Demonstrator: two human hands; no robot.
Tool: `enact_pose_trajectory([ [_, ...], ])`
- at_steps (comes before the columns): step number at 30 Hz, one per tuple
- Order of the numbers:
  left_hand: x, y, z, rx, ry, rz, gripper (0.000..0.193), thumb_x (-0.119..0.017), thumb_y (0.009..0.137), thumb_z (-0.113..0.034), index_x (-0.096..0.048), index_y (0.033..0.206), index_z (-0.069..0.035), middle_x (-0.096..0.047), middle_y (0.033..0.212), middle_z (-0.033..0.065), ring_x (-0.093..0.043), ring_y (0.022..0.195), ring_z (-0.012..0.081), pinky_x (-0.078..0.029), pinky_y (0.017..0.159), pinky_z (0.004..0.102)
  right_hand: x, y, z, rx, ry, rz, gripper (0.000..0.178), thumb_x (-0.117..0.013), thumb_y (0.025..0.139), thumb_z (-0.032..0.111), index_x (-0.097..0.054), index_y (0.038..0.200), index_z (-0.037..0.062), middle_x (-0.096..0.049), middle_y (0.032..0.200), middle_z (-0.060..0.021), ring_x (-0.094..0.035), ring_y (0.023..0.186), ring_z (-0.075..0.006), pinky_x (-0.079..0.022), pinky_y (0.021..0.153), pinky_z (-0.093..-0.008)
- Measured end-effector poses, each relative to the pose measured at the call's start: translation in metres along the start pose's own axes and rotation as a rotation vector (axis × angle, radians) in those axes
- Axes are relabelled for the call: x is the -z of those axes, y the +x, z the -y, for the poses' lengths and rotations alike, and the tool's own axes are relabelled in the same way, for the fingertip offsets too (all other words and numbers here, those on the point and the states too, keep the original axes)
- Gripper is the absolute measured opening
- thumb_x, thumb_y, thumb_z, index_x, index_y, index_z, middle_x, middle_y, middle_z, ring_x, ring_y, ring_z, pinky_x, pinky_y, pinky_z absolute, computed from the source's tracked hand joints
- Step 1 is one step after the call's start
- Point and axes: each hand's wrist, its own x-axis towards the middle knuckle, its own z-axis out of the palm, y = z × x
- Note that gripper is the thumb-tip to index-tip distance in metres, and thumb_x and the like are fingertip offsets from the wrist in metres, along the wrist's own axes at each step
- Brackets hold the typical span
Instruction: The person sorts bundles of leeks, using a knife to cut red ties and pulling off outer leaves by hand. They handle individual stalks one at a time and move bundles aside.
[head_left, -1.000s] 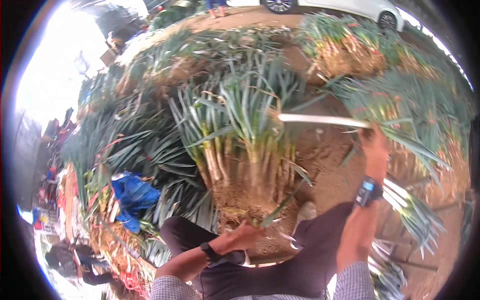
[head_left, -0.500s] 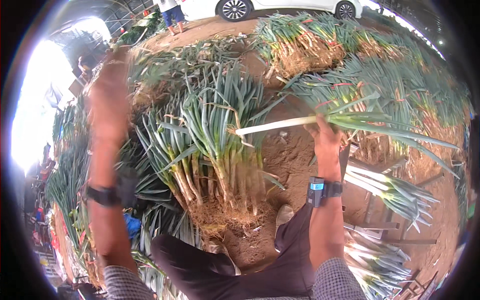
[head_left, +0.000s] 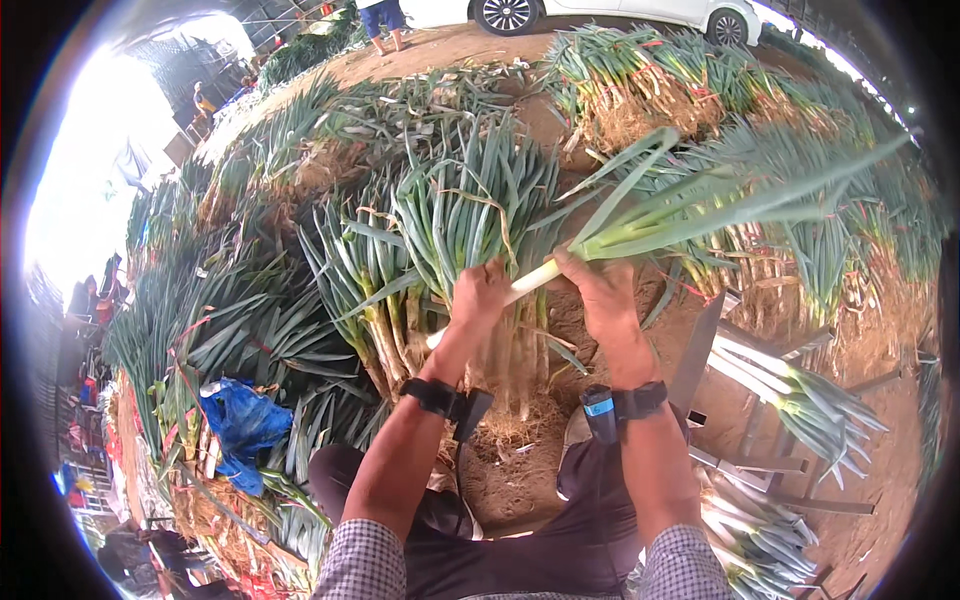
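A long green onion (head_left: 630,238) lies slantwise across both my hands, its white shank to the lower left and its green leaves fanning to the upper right. My left hand (head_left: 482,290) is closed around the shank, with a short pale end showing past the wrist. Closer to the leaves, my right hand (head_left: 600,290) grips the same stalk where white turns green. Just beyond and below my hands, an upright clump of unpeeled green onions (head_left: 400,300) stands on its brown roots.
To my right, white-shanked green onions (head_left: 790,390) lie across a metal frame (head_left: 750,465), with another pile (head_left: 755,535) nearer. Tied bundles (head_left: 650,100) stand at the far right. Leafy heaps and a blue plastic bag (head_left: 245,425) are at left. A white car (head_left: 600,12) and a person (head_left: 382,25) are far off.
My left hand has come down from the far upper left onto the shank. The stalk has tilted, leaves up and shank end down, and my right hand has shifted slightly left.
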Motion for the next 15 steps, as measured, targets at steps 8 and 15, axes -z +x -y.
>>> enact_pose_trajectory([
  [8,-0.03,-0.006,-0.019,-0.156,0.117,-0.453,0.039,-0.041,0.1,-0.033,-0.058,0.094,0.002,-0.061,0.069,0.0258,-0.061,0.067,0.0451,-0.046,0.061,0.0509,-0.018,-0.007,-0.021,0.014,-0.072,-0.027,0.026,-0.073,0.084,0.008,-0.061,0.105,-0.0038,-0.065,0.094,-0.0089,-0.061,0.083,-0.0122,-0.055,0.06,-0.0263],
  [15,-0.012,0.019,0.031,0.271,-0.568,-0.026,0.024,-0.052,0.096,-0.016,-0.065,0.102,0.003,-0.063,0.078,0.0066,-0.059,0.067,0.0134,-0.048,0.059,0.0263,-0.012,-0.005,-0.024,0.104,-0.35,0.104,0.028,-0.075,0.083,0.018,-0.066,0.1,-0.0028,-0.068,0.09,-0.0084,-0.061,0.078,-0.01,-0.049,0.065,-0.0246],
])
